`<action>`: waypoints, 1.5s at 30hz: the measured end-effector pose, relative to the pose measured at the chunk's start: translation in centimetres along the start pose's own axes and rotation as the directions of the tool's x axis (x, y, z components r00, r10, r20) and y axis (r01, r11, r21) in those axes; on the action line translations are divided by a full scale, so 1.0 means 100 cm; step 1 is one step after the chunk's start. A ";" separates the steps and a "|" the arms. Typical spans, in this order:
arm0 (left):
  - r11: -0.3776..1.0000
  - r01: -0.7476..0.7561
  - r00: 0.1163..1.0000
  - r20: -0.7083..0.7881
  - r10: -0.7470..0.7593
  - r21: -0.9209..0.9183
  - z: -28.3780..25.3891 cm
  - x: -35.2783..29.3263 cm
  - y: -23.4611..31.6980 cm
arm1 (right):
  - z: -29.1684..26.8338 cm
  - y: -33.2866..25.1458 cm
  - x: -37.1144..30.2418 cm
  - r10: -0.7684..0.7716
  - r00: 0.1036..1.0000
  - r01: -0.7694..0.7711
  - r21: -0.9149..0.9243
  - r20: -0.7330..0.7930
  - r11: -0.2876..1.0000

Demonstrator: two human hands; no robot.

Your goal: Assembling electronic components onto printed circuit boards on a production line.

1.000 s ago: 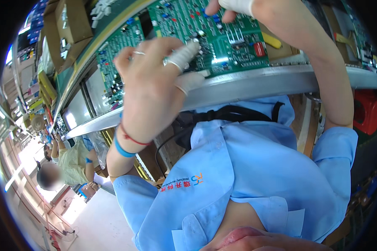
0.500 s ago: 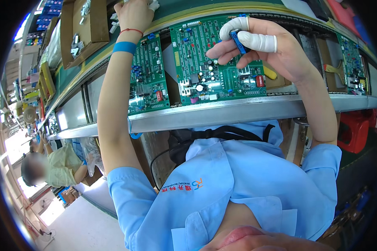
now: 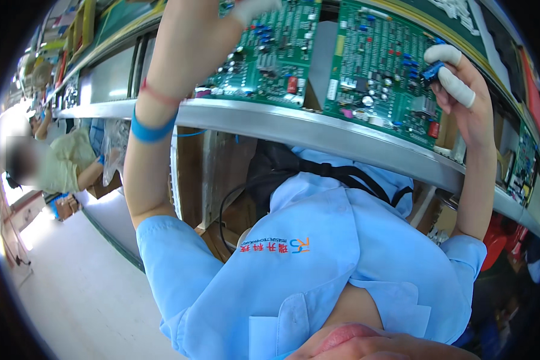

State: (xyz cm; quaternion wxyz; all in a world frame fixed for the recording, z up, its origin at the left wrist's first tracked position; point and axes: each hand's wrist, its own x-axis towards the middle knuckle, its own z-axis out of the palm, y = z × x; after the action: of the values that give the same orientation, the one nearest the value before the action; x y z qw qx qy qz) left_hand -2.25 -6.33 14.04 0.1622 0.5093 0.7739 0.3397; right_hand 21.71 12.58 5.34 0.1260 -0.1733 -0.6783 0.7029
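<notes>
Between the white-covered fingertips of my right hand (image 3: 462, 84), a small blue capacitor (image 3: 432, 72) is pinched. That hand is over the right side of a green circuit board (image 3: 357, 66) full of small parts. My left hand (image 3: 192, 42), blurred by motion, reaches up at the left edge of another green circuit board (image 3: 270, 54). A white finger cover shows on its thumb side, while its other fingers are smeared or cut off by the top edge. Whether it holds anything is hidden.
A metal rail (image 3: 252, 111) runs along the near side of the boards. A third circuit board (image 3: 524, 159) lies farther right. White parts (image 3: 456, 12) lie at the top right. Another person (image 3: 66, 159) is at the far left, and a red stool (image 3: 494, 243) stands below the rail at right.
My left hand has come back from the white parts beyond the rail toward the left board. The view has shifted, so the boards appear farther right. My right hand still holds the blue capacitor.
</notes>
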 end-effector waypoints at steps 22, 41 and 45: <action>0.737 -0.333 0.924 0.048 0.379 0.588 -0.009 -0.096 -0.128 | 0.027 -0.008 0.009 0.109 0.994 -0.096 -0.310 0.024 0.946; 0.692 -0.337 0.897 -0.004 0.441 0.639 -0.002 -0.101 -0.131 | 0.053 -0.022 0.021 0.065 0.993 -0.013 -0.458 0.099 0.889; 0.710 -0.315 0.908 -0.018 0.419 0.630 -0.002 -0.108 -0.139 | 0.062 -0.015 0.033 0.062 0.984 0.024 -0.477 0.165 0.878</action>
State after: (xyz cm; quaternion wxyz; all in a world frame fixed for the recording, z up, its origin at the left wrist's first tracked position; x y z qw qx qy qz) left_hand -7.16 -19.60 3.49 -0.1454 0.6488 0.7347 0.1345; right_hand 16.08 8.41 6.70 0.0124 -0.1432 -0.8371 0.5278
